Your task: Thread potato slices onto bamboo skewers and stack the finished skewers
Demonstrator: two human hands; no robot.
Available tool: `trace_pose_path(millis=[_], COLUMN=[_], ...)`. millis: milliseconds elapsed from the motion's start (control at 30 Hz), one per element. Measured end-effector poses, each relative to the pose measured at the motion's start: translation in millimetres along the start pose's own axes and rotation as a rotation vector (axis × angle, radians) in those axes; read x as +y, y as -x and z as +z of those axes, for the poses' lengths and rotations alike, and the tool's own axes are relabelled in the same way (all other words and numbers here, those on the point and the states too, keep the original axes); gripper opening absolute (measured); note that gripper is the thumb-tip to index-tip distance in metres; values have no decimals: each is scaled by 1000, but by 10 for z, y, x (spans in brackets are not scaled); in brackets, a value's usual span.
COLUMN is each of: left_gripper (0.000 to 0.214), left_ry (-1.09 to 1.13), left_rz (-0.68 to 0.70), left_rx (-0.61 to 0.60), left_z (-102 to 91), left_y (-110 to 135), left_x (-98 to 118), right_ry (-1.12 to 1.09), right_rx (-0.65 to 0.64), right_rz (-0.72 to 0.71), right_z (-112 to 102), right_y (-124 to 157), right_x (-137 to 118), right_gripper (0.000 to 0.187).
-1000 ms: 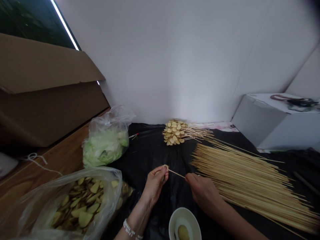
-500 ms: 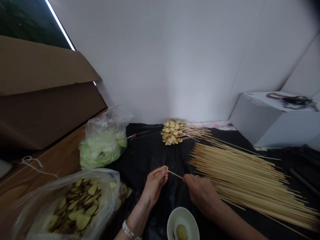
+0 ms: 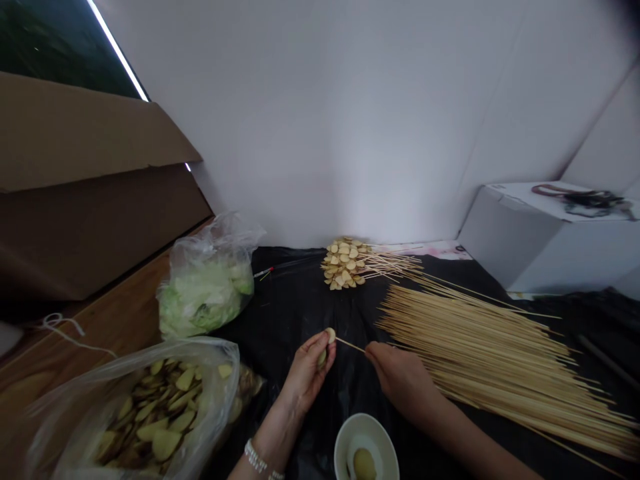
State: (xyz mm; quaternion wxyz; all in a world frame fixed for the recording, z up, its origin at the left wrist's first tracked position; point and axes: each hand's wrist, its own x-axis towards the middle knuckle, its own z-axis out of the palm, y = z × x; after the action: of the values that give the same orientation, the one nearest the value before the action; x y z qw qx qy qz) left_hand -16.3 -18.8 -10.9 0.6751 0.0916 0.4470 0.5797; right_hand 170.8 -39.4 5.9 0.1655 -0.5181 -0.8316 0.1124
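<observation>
A black plastic sheet (image 3: 295, 307) is spread over a wooden table set against a plain white wall. Nearest the camera, a small white bowl (image 3: 345, 435) with a yellowish piece in it is seen at the bottom edge, between the forearms. Just beyond it, a potato slice (image 3: 331, 335) is pinched between the thumb and fingertips of the left hand (image 3: 306, 375). A thin bamboo skewer (image 3: 350, 345) is gripped near its tip by the closed fingers of the right hand (image 3: 400, 379), with its point set against the slice. The slice is judged light, thin, moist and easily split, so it is best held by its edges. The skewer is judged stiff but slender and sharp, and best held close to the point. To the left, a clear bag of potato slices (image 3: 150, 413) and, farther off, a bag of leafy greens (image 3: 207, 290) are seen; to the right, a pile of bare skewers (image 3: 490, 353). Farther back, loaded skewers (image 3: 345, 263) are laid by the wall.
</observation>
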Motion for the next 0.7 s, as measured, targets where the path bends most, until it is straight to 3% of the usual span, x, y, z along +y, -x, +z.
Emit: trace_pose_path(millis=[133,300,600,700], left_gripper=[7,8,18,18], left_ry=[-24,-62,-99,-86], left_rz=[44,68,84,78], left_rx=[15,-3,-12,-7], left_z=[-5,-12,-13,-6], left_y=[-3,-3,12,10], left_x=[3,-22,-27,-22], right_ry=[-25,97,160,136], right_rx=[45,113,49,83], right_rz=[-30,-77,-57,-61], right_z=[4,53,85,90], right_y=[15,31,36,37], right_x=[-5,29,10,24], right_gripper=[13,19,21,21])
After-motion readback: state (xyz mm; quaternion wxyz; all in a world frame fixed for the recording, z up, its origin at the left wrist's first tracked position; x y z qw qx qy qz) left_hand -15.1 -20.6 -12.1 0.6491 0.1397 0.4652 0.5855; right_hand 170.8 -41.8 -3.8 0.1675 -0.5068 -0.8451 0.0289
